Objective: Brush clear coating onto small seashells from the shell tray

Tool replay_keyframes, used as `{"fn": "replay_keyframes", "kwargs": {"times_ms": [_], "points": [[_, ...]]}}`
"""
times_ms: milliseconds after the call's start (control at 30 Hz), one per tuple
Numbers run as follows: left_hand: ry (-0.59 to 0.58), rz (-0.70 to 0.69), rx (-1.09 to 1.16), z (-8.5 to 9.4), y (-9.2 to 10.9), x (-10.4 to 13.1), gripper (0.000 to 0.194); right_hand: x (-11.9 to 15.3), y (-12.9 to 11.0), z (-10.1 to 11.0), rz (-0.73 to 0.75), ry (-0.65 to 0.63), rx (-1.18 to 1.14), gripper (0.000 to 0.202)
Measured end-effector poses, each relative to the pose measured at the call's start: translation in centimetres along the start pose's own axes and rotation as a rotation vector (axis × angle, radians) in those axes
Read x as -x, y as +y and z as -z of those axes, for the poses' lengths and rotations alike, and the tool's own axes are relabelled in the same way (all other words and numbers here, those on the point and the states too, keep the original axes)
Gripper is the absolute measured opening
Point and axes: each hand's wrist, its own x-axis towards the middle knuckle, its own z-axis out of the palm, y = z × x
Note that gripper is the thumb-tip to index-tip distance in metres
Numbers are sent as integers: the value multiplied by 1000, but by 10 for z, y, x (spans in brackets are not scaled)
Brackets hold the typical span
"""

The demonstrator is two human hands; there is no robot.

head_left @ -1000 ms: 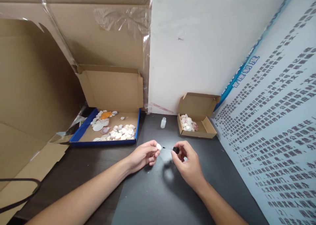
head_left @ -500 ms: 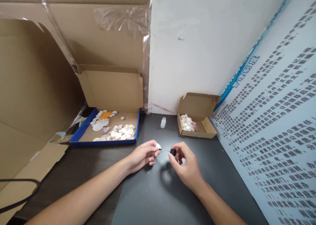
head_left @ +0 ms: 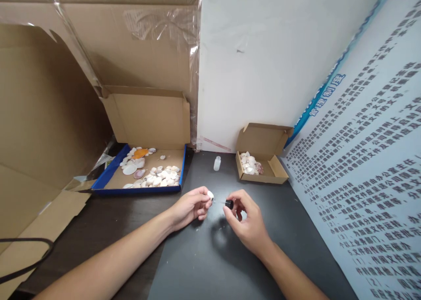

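Observation:
Between thumb and fingertips, my left hand (head_left: 194, 207) pinches a small white seashell (head_left: 210, 195) over the dark mat. My right hand (head_left: 246, 219) grips a black brush cap (head_left: 229, 204), its thin stem pointing left with the tip at the shell's lower edge. Whether the tip presses on the shell is too small to tell. Behind the hands a small whitish bottle (head_left: 217, 163) stands upright without a cap.
A blue-edged cardboard box (head_left: 138, 190) at the left holds many shells (head_left: 164, 176), one of them orange. At the back right sits a smaller cardboard box (head_left: 263, 178) with shells (head_left: 249, 165). A printed panel (head_left: 371, 159) rises on the right.
The black brush cap in my right hand has shifted slightly left, closer to the shell, and its tip has moved at the shell's edge. My left hand stays almost still.

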Motion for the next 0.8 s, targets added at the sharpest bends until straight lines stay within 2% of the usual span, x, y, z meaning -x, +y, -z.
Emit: {"fn": "replay_keyframes", "kwargs": {"times_ms": [167,300,467,567,667,800], "points": [[1,10,1,-1,1,1,12,0,-1,0,-11,44,9,9],[5,11,-5,-1,1,1,12,0,0,0,-4,23,7,9],[-6,14,-6,-2,2,1,12,-2,3,2,-50,116,27,9],[-13,23,-17,-3,2,1,11,-2,5,2,-68,76,-14,11],[-24,25,-28,-2,2,1,10,-3,6,2,-89,95,21,10],[-28,29,-41,-2,2,1,11,-2,7,1,-94,76,-78,11]]}}
